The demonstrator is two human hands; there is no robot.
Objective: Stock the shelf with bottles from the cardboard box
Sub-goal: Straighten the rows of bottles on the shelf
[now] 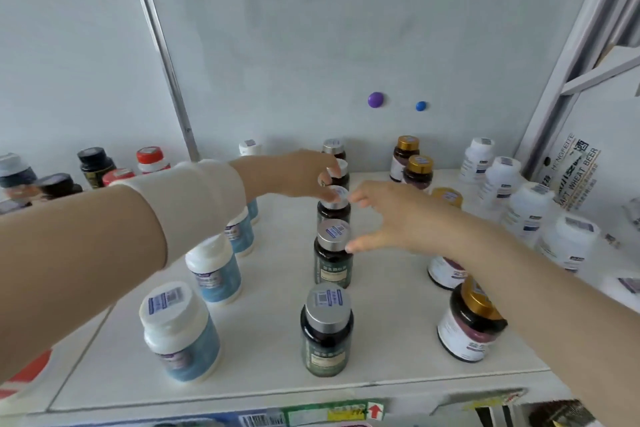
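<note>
Nearest the camera, a sleeved left forearm crossed the view from 8 o'clock toward the centre of the white shelf (pixel 270 322). Behind it, at 9 o'clock, stood a black-capped bottle (pixel 95 163) and a red-capped bottle (pixel 152 158) on the neighbouring section. A row of white bottles with blue labels ran away from the front edge, the front blue-label bottle (pixel 180 333) at 7 o'clock and the rest partly hidden under the sleeve. The left hand (pixel 304 173) reached in at the centre, its fingertips curled down round the silver cap of the third dark bottle (pixel 334 208), which stood upright in the middle row. In front of it, toward 6 o'clock, stood the second dark bottle (pixel 333 253) and the front dark bottle (pixel 327 329), in line and apart. The right hand (pixel 391 218) was spread and relaxed just right of that row, holding nothing, with its thumb tip at the second bottle's cap. On the back wall at 1 o'clock were a purple magnet (pixel 375 100) and a blue magnet (pixel 420 106). A gold-capped bottle (pixel 471 326) stood at 4 o'clock, partly under the right forearm, and plain white bottles (pixel 526 211) lined up at 3 o'clock.
</note>
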